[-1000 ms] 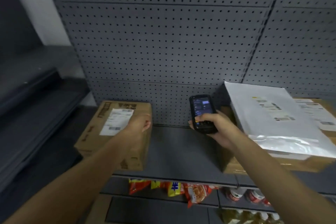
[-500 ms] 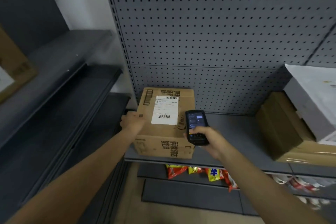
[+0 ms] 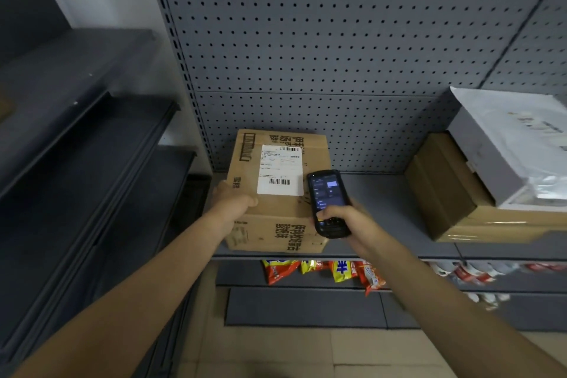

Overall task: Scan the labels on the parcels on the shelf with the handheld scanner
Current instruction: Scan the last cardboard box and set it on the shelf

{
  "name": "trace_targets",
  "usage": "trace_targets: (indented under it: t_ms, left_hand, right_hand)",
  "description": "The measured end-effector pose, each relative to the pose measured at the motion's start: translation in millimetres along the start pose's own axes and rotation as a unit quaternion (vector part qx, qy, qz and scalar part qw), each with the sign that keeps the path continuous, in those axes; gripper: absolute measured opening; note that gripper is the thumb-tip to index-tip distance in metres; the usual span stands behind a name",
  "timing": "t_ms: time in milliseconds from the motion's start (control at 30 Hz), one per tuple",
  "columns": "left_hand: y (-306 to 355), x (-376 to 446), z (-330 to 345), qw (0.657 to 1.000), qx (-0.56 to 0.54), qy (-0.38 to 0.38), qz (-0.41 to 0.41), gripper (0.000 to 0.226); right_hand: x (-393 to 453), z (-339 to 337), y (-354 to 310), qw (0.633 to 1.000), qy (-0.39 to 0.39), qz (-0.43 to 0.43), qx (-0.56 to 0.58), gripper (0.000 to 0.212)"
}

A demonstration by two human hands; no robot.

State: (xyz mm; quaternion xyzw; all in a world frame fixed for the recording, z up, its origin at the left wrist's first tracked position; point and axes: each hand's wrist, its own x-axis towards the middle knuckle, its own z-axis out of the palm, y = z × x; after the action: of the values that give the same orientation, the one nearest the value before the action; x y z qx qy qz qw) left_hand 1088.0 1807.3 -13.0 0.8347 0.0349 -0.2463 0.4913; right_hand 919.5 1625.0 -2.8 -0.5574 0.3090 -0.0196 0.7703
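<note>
A brown cardboard parcel [image 3: 276,193] with a white rectangular shipping label [image 3: 280,169] on top is being kept at the left end of the grey metal shelf [image 3: 380,193], its front face reaching the shelf's front edge. The parcel's left front top corner is being gripped by the left hand [image 3: 234,199]. A black handheld scanner [image 3: 326,202] with a lit screen is being held by the right hand [image 3: 346,221], fingers wrapped round its lower part, just beside the label's right edge. A second brown carton [image 3: 454,193] is being carried at the shelf's right end, a white plastic-wrapped parcel [image 3: 518,144] lying on it.
</note>
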Motion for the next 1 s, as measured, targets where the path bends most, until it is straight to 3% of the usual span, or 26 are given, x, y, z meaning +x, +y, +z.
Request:
trace_targets:
  t_ms: [200,367,500,600,733,867,1000]
  left_hand:
    - [8.8,-52.1,60.4,1.0,0.019,-0.007,0.023,0.067]
    - [8.0,-103.5,121.0,0.999,0.043,-0.003,0.029,0.077]
    - [-4.3,-134.2,158.8,0.997,0.059,0.003,0.051,0.082]
    - [-20.4,-155.7,184.5,0.998,0.044,0.002,0.052,0.081]
    - [-39.5,-170.9,200.6,0.999,-0.005,0.012,0.051,0.079]
    - [-47.8,-175.6,202.9,0.998,-0.026,0.018,0.047,0.088]
    - [-54.7,-180.5,201.5,0.999,-0.012,-0.022,0.042,0.094]
  right_hand:
    - [-46.6,-60.9,-3.3,0.999,0.007,-0.035,0.036,0.056]
    - [-87.2,-118.6,3.4,0.998,0.034,-0.023,0.047,0.057]
    - [-108.6,-155.9,16.8,0.997,0.051,-0.015,0.055,0.075]
    - [-124.6,-180.2,25.0,0.998,0.045,-0.018,0.039,0.072]
    - [-137.6,-193.9,30.7,0.999,0.029,-0.019,0.004,0.053]
    - [-140.4,-196.8,39.0,1.0,0.013,-0.013,0.021,0.058]
    - [-149.3,-191.4,41.1,0.999,0.036,-0.023,-0.001,0.055]
